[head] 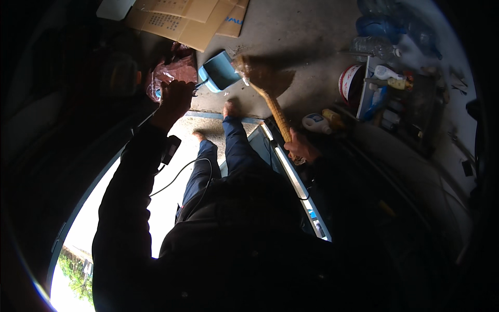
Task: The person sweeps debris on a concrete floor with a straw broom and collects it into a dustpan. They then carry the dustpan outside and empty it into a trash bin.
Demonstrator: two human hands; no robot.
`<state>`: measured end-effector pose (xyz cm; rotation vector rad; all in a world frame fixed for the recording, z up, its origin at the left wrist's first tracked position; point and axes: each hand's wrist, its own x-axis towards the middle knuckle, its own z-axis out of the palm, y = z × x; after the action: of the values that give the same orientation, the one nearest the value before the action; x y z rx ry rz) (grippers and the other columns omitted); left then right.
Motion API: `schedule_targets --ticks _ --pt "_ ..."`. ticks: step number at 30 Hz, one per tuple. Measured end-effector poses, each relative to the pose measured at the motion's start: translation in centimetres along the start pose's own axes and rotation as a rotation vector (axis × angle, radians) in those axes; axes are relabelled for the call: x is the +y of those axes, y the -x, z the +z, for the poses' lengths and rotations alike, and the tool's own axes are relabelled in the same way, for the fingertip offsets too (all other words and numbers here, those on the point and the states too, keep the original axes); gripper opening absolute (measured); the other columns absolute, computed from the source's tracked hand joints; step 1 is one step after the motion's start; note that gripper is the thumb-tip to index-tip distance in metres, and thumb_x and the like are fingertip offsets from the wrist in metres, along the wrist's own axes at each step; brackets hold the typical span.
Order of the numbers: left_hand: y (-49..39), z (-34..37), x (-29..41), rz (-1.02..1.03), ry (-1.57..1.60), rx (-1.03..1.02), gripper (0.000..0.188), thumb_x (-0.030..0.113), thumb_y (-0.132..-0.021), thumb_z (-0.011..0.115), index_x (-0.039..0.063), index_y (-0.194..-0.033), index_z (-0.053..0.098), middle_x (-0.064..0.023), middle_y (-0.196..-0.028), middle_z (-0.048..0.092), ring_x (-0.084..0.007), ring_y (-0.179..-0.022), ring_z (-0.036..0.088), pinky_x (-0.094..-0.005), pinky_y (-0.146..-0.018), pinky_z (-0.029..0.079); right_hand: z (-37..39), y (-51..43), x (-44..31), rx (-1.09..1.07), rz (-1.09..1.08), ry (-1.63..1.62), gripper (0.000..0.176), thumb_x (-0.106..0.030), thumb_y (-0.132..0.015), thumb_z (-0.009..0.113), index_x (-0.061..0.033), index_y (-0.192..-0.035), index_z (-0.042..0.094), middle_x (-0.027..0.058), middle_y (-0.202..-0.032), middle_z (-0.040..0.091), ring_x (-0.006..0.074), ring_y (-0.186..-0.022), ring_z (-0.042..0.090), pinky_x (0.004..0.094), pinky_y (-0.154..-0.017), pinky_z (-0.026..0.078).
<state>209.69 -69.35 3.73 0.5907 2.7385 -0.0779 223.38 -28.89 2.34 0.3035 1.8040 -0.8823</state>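
Observation:
My left hand (176,99) is closed around the thin handle of a blue plastic dustpan (223,72). The dustpan rests on the concrete floor with its mouth facing right. In my right hand (302,146) is the bound straw handle of a natural-fibre broom (274,109). Its blurred head lies right at the dustpan's open edge, where some pale litter (245,76) shows between the two. A tiny pale scrap (226,93) is on the floor just below the pan. A reddish plastic bag (177,72) lies behind my left hand.
Flattened cardboard (175,23) covers the floor at the top. Plastic water bottles (376,29), a red-and-white bucket (349,84) and a white jug (316,123) stand at the right. My feet are by a metal door sill (206,114); an open door leaf (265,142) stands beside my leg.

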Motion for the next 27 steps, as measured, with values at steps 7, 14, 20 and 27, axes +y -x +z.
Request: schedule_targets --ticks 7,14,20,27 --pt "-0.1 -0.2 -0.3 -0.004 -0.004 -0.007 0.01 0.014 -0.079 0.062 0.011 -0.088 0.062 -0.0095 -0.077 0.065 -0.0261 -0.08 0.065 -0.0507 -0.073 0.046 -2.5 6.1 -2.5 0.032 0.256 -0.215 0.07 -0.005 -0.078 0.057 -0.0027 -0.14 0.027 0.0117 -0.085 0.058 0.0154 -0.051 0.056 0.029 -0.046 0.049" --pt "0.2 -0.4 -0.4 -0.024 0.017 -0.031 0.011 0.013 -0.08 0.06 0.011 -0.09 0.063 -0.0098 -0.079 0.065 -0.0263 -0.082 0.065 -0.0528 -0.075 0.044 -4.5 -0.2 -2.3 0.136 0.145 -0.298 0.061 -0.006 -0.077 0.056 -0.0066 -0.134 0.033 0.0093 -0.08 0.054 0.0165 -0.05 0.056 0.0316 -0.042 0.047" --pt "0.0 -0.1 -0.6 -0.027 0.013 -0.021 0.013 0.013 -0.077 0.061 0.011 -0.089 0.063 -0.0079 -0.077 0.065 -0.0252 -0.08 0.065 -0.0507 -0.073 0.043 -2.7 -2.4 -3.0 0.099 -0.01 0.38 0.071 -0.012 -0.075 0.056 0.0009 -0.139 0.028 0.0186 -0.08 0.062 0.0219 -0.055 0.062 0.0346 -0.049 0.05" --pt "1.0 -0.3 -1.4 -0.035 0.04 -0.064 0.011 0.012 -0.077 0.061 0.007 -0.087 0.063 -0.0129 -0.076 0.066 -0.0281 -0.075 0.066 -0.051 -0.072 0.047 -4.0 6.0 -3.6 -0.025 0.25 -0.195 0.074 -0.004 -0.078 0.057 -0.0069 -0.143 0.023 0.0122 -0.082 0.057 0.0164 -0.053 0.057 0.0302 -0.048 0.049"
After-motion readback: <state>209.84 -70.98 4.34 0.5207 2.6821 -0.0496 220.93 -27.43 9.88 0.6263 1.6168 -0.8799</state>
